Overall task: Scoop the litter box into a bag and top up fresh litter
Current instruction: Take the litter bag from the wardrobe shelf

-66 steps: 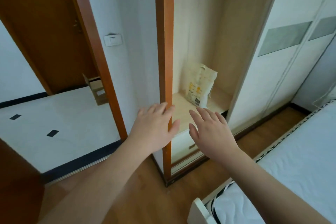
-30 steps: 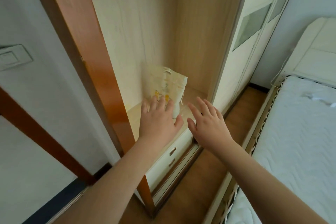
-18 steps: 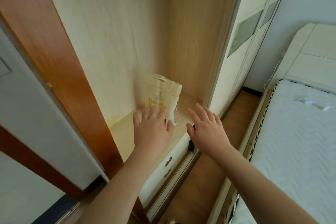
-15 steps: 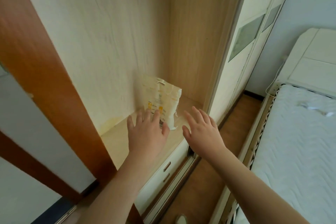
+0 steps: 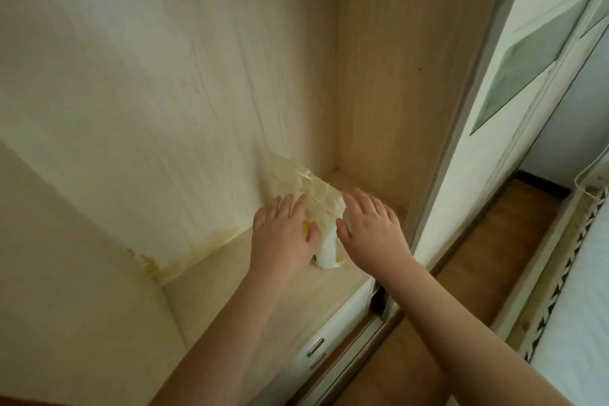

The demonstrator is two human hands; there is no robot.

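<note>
A cream litter bag point(image 5: 318, 204) with yellow print stands upright on the wardrobe shelf point(image 5: 250, 287), leaning against the pale side panel. My left hand point(image 5: 285, 234) is spread flat over the bag's left front, fingers apart. My right hand point(image 5: 370, 231) hovers with fingers apart just right of the bag, at its edge; whether it touches is unclear. Most of the bag's lower part is hidden behind both hands. Neither hand has closed around the bag.
The shelf sits in an open wardrobe bay with wood panels on the left and back point(image 5: 379, 76). White drawers with metal handles point(image 5: 316, 348) lie below. A sliding door point(image 5: 514, 102) stands on the right, then a wooden floor strip point(image 5: 487, 267) and a mattress point(image 5: 586, 323).
I have moved closer to the wardrobe and both hands have reached forward from in front of the shelf to the bag; the left hand now covers its front.
</note>
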